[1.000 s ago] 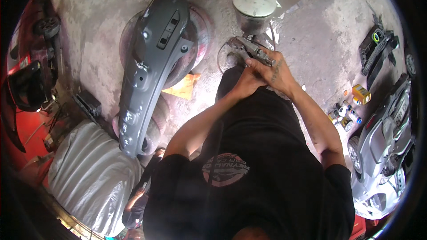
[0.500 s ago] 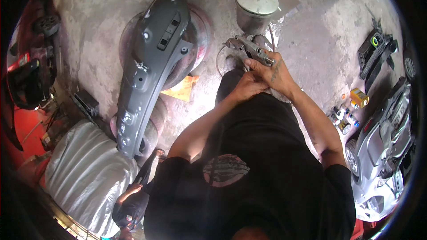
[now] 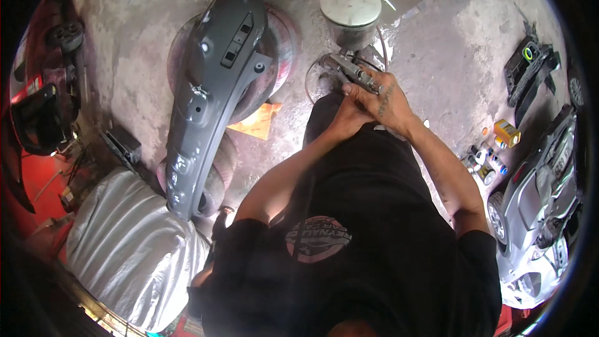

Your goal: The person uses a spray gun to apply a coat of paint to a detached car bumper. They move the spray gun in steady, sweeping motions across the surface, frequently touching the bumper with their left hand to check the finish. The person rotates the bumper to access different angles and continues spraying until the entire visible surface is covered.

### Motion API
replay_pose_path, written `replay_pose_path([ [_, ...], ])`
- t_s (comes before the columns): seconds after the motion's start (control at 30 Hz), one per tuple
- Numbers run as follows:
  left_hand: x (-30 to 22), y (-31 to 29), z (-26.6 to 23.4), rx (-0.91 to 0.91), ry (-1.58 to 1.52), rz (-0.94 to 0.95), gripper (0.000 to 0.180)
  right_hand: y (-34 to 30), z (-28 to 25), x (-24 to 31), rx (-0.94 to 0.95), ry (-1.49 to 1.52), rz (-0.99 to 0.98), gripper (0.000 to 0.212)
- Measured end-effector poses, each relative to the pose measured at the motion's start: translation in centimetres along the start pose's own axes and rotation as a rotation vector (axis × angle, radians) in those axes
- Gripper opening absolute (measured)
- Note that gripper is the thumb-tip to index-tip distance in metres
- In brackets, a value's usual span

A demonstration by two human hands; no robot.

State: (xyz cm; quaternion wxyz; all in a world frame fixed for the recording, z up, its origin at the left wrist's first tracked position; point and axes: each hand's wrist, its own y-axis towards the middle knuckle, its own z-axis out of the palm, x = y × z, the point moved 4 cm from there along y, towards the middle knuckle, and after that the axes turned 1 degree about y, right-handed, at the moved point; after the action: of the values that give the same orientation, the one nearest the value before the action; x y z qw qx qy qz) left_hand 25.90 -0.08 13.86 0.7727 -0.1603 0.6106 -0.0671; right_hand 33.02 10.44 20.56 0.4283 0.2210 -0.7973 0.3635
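Note:
My right hand point(image 3: 388, 101) is wrapped round a metal spray gun point(image 3: 354, 73) in front of my body. A round cup with a pale lid point(image 3: 351, 5) sits at the gun's far end. My left hand point(image 3: 349, 118) is closed just below the right one, at the lower end of the gun; its fingertips are tucked behind the right hand, so what they grip is hidden. To the left, apart from both hands, a dark grey car bumper point(image 3: 203, 90) rests on stacked tyres point(image 3: 284, 50).
A hose point(image 3: 383, 47) runs near the cup. An orange sheet point(image 3: 257, 123) lies by the tyres. Cans and bottles point(image 3: 483, 161) and a yellow tin point(image 3: 506, 132) stand right, near a damaged silver car point(image 3: 530, 212). A silver cover point(image 3: 128, 243) and a red car point(image 3: 47, 97) are left.
The spray gun and its cup have shifted slightly left, still in my hands. The other person at lower left is now mostly hidden behind my sleeve.

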Motion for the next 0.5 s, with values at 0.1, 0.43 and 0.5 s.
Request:
replay_pose_path([
  [0.1, 0.1, 0.1, -0.1, -0.014, -0.076, -0.020, 0.042, 0.0, -0.4, 1.6, -0.046, 0.124, -0.005, 0.038],
  [0.43, 0.8, 0.5, -0.3, 0.038, -0.007, -0.014, 0.042, -0.2, -1.0, 2.3, 0.076, 0.040, 0.051, 0.045],
  [0.5, 0.2, 0.3, -0.2, 0.065, -0.041, 0.013, 0.044, -0.5, -1.0, 2.2, 0.121, 0.011, 0.074, 0.051],
])
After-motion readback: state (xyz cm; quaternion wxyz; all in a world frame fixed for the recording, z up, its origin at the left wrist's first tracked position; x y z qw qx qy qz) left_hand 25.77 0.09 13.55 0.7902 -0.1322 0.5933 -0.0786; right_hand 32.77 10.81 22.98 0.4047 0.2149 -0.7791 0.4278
